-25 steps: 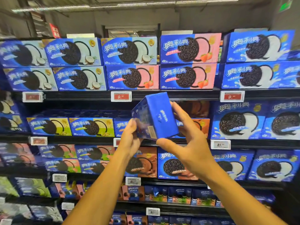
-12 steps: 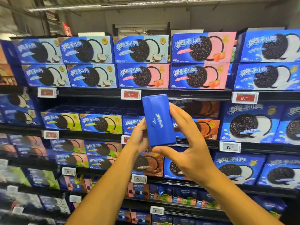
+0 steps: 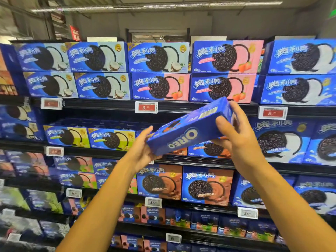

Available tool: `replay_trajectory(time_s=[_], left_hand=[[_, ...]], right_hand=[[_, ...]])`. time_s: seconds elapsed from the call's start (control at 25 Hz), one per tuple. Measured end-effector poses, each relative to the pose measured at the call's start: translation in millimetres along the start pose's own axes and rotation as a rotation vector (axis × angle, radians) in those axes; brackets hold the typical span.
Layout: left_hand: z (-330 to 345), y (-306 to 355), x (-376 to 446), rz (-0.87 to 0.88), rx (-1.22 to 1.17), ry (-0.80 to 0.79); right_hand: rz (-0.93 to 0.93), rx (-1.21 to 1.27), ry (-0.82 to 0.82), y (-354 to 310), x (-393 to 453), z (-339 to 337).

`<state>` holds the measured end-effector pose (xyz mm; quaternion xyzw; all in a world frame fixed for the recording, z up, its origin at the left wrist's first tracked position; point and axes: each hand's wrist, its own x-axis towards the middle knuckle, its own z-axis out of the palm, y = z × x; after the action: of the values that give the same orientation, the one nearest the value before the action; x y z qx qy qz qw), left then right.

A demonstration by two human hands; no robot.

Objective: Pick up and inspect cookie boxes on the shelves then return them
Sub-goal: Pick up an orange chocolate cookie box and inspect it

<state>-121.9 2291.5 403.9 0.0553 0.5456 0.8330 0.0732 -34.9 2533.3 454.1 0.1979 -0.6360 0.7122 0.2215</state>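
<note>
A blue cookie box (image 3: 189, 128) with a white logo along its long side is held in the air in front of the second shelf, tilted so its right end is higher. My left hand (image 3: 143, 148) grips its lower left end from below. My right hand (image 3: 236, 135) grips the upper right end, thumb on the near face and fingers behind it. A barcode shows on the box's upper face.
Shelves (image 3: 181, 106) full of blue cookie boxes fill the view, in coconut, strawberry, green, chocolate and plain kinds. Red and white price tags (image 3: 146, 107) hang on the shelf edges. Behind the held box the second shelf looks dark, with chocolate boxes (image 3: 209, 148) low in it.
The box has turned from standing on end, narrow face toward me, to lying slanted with its long logo side toward me. Both hands moved apart to its ends.
</note>
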Motion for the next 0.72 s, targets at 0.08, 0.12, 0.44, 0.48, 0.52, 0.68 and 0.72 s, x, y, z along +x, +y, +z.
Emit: replay_trajectory(time_s=[0.08,0.12,0.44,0.48,0.52,0.68,0.72], left_hand=[[-3.5,12.0,-3.6,0.032,0.008,-0.048],[-2.8,16.6,-7.1,0.058,0.041,-0.062],[13.5,26.5,-24.3,0.144,0.308,0.024],[13.9,26.3,-25.0,0.148,0.304,0.023],[13.8,26.2,-25.3,0.156,0.291,0.02],[8.4,21.9,-23.3,0.177,0.287,-0.027],[8.3,19.0,-22.8,0.161,0.352,-0.049]], right_hand=[[0.097,0.12,0.05,2.0,6.8,-8.6],[0.139,0.16,0.062,3.7,8.1,-12.1],[0.264,0.226,0.094,16.6,4.0,-23.0],[0.258,0.228,0.078,17.4,3.8,-24.4],[0.238,0.228,0.061,18.0,3.3,-25.3],[0.06,0.188,0.07,15.9,4.7,-23.7],[0.004,0.178,0.091,13.1,5.8,-22.1]])
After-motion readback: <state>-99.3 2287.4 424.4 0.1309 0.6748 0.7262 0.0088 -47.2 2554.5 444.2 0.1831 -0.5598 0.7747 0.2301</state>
